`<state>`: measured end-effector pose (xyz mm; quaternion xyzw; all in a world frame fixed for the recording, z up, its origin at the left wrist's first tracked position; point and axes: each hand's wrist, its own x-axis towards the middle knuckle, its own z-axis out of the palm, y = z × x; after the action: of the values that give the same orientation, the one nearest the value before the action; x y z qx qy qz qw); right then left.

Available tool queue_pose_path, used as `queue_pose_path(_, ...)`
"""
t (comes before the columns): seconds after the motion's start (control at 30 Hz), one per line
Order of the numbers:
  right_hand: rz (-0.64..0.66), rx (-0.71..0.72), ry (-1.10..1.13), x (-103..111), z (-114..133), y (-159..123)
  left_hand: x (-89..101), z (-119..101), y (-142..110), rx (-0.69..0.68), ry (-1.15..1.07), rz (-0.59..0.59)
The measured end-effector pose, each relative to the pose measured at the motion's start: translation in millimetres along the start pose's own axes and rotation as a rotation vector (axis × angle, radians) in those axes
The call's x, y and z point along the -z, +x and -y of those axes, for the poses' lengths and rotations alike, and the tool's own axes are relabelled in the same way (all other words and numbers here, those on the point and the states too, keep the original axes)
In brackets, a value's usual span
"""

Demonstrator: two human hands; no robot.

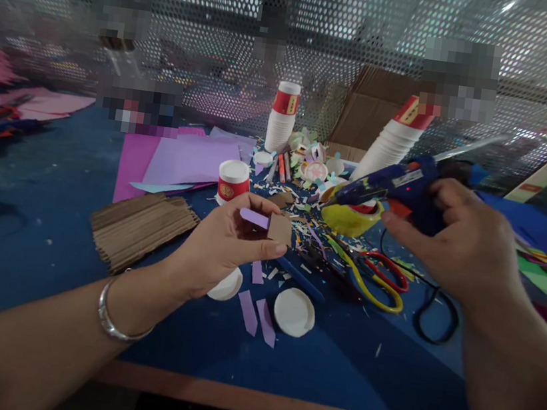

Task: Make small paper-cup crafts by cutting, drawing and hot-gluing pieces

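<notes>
Between the thumb and fingers of my left hand (220, 245) is a small square of brown cardboard (280, 229), with a purple paper strip (254, 217) sticking out beside it. My right hand (471, 238) grips a dark blue glue gun (387, 183), its nozzle pointing left above a roll of yellow tape (352, 221). Below my left hand lie purple paper strips (248, 312) with pointed ends, next to a white paper disc (294, 312). A second white disc (226, 285) is partly covered by my left hand. An upturned red and white paper cup (233, 183) stands just behind that hand.
Yellow-handled scissors (382, 297) and red-handled scissors (392, 274) lie near the glue gun's black cord (438, 334). Corrugated cardboard (142, 228) and purple sheets (193, 161) are at left. Stacked cups (282, 122) and a leaning stack (387, 143) stand behind paper scraps.
</notes>
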<state>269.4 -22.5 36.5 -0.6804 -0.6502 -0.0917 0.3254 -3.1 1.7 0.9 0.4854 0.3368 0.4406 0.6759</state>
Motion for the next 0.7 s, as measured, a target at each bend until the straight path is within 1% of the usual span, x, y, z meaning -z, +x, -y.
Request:
queue_pose_path(0.1,0.081,0.090,0.086,-1,11,-8,-0.2,0,2,0.003,-0.016,0.028)
queue_pose_path(0.17,0.095,0.123,0.112,-1,13,-12,-0.9,0,3,-0.001,-0.028,0.051)
queue_pose_path(0.33,0.105,0.191,0.133,-3,11,-14,-1.5,-1,3,0.012,-0.031,0.078)
queue_pose_path(0.5,0.086,0.297,0.067,-4,9,-11,-0.7,-2,1,0.043,-0.005,0.080)
queue_pose_path(0.6,0.092,0.311,0.055,-3,9,-12,-0.9,-2,1,0.048,-0.005,0.068)
queue_pose_path(0.7,0.111,0.292,0.075,-2,9,-12,-1.3,-1,1,0.047,-0.005,0.063)
